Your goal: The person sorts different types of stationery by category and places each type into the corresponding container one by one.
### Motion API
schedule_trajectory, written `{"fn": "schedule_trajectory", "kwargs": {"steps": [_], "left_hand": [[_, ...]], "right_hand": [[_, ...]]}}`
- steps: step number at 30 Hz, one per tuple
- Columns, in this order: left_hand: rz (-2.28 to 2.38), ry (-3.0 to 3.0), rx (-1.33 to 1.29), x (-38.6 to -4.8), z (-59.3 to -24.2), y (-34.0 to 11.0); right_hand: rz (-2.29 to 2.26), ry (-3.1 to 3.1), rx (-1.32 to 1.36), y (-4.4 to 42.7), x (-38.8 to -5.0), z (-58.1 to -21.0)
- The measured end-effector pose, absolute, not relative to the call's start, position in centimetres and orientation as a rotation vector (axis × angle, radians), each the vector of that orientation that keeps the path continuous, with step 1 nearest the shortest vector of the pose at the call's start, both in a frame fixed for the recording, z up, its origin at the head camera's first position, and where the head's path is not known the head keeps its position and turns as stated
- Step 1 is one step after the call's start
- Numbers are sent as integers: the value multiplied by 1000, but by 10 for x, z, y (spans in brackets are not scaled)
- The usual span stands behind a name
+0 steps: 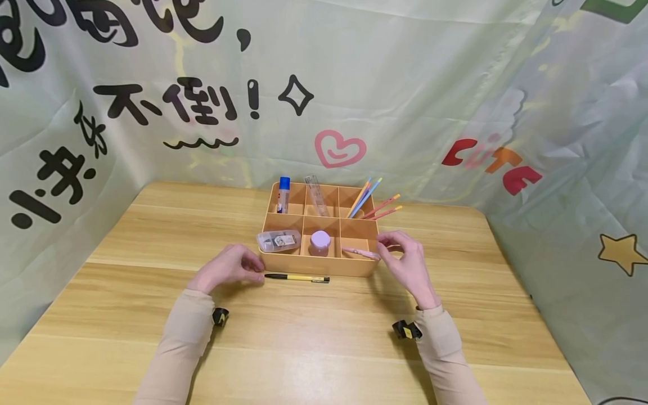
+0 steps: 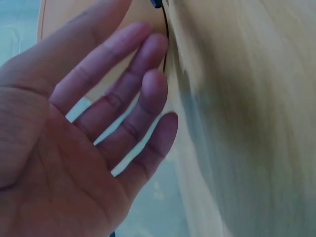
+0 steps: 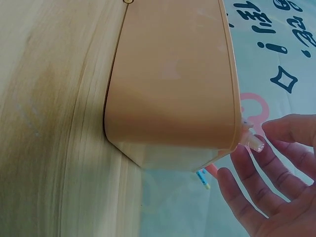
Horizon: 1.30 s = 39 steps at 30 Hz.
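An orange organizer box point(image 1: 319, 265) with several compartments stands on the table. My left hand point(image 1: 230, 267) is by its front left corner, fingers slightly bent and holding nothing in the left wrist view. Beside those fingertips a yellow and black pen point(image 1: 298, 278) lies on the table along the box's front. My right hand point(image 1: 403, 264) is at the box's right edge, thumb and fingers apart around the clear tip of a pink pen point(image 3: 254, 142). That pen point(image 1: 360, 252) leans in the front right compartment. Whether a finger touches it I cannot tell.
The box holds a blue-capped glue stick point(image 1: 283, 194), a clear ruler point(image 1: 316, 196), several colored pencils point(image 1: 365, 197), a correction tape in a clear case point(image 1: 278, 241) and a purple-lidded jar point(image 1: 319, 242). A printed cloth point(image 1: 405, 101) hangs behind the table.
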<state>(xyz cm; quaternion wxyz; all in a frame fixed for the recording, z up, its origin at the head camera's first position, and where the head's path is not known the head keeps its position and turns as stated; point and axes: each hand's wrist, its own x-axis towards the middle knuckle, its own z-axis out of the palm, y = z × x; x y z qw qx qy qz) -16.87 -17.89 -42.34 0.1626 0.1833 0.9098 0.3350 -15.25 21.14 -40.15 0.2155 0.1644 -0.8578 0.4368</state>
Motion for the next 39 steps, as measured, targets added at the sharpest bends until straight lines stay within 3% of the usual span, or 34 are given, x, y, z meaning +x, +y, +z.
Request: {"fn": "schedule_trajectory", "kwargs": {"steps": [39], "left_hand": [[908,2567,584,-170,-429,-176]], "right_hand": [[1196,-2394,452,211,-150,-399]]}}
